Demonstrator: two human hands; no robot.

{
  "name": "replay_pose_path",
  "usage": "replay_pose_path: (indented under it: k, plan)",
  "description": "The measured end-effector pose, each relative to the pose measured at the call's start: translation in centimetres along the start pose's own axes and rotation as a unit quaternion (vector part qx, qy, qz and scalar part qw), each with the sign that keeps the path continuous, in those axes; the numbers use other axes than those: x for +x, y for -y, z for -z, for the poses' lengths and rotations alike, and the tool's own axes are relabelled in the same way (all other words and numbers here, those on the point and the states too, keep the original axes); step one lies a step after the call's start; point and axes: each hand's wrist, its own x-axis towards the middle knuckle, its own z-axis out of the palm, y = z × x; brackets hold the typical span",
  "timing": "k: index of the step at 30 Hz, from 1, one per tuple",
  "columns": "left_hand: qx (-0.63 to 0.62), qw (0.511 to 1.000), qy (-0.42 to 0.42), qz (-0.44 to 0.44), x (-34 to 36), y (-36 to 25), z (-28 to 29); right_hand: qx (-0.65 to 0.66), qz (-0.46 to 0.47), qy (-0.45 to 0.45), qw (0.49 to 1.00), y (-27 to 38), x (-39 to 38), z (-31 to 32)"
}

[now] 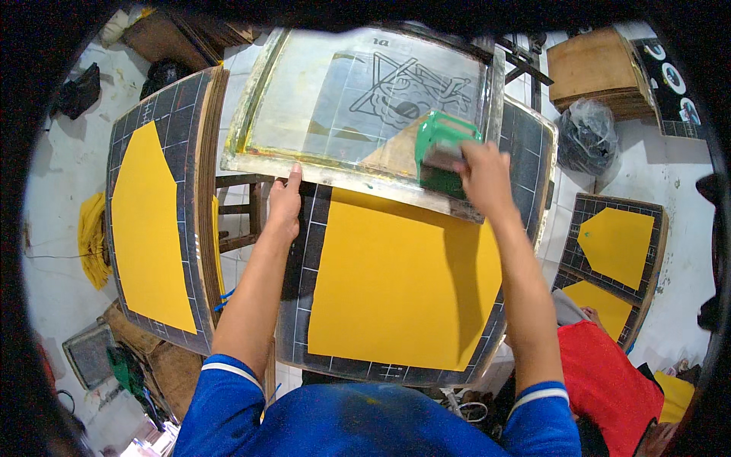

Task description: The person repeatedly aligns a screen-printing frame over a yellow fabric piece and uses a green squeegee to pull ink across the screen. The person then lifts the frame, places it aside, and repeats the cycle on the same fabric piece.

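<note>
My left hand (pixel 285 202) grips the near edge of a screen-printing frame (pixel 320 172), its thumb on top. The frame is tilted over a board, and its mesh (pixel 293 99) carries a dark line drawing. My right hand (pixel 486 177) is closed around a squeegee (pixel 442 156) at the frame's near right corner; it is blurred and partly hidden by green, ink-like colour around it. Under and in front of the frame, a yellow fabric panel (pixel 396 282) lies flat on a dark board with white grid lines (pixel 293 335).
Another gridded board (pixel 196 152) with a yellow panel (pixel 148 228) stands at left. Smaller boards with yellow pieces (pixel 620 244) are at right, near a person in red (pixel 609 381). A dark plastic bag (pixel 588 137) and stacked brown boards (pixel 590 68) sit far right.
</note>
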Motion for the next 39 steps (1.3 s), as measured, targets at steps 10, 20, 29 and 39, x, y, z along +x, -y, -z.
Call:
replay_pose_path:
  k: [10,20,29,39]
  plan:
    - [0.01,0.999,0.011,-0.049,-1.7,-0.5,-1.2,-0.038,-0.046,-0.092,0.994,0.8,1.8,-1.1]
    - [0.037,0.999,-0.011,-0.037,-0.8,0.6,-1.0,-0.048,-0.022,-0.076,0.996,-1.1,5.1,-0.3]
    - [0.017,0.997,0.001,-0.079,-1.2,0.4,-1.2,-0.045,-0.043,-0.013,0.998,0.4,2.1,0.8]
    - [0.009,0.998,0.015,-0.06,-1.2,0.2,-0.8,-0.026,-0.03,-0.092,0.995,3.9,-5.1,-1.8]
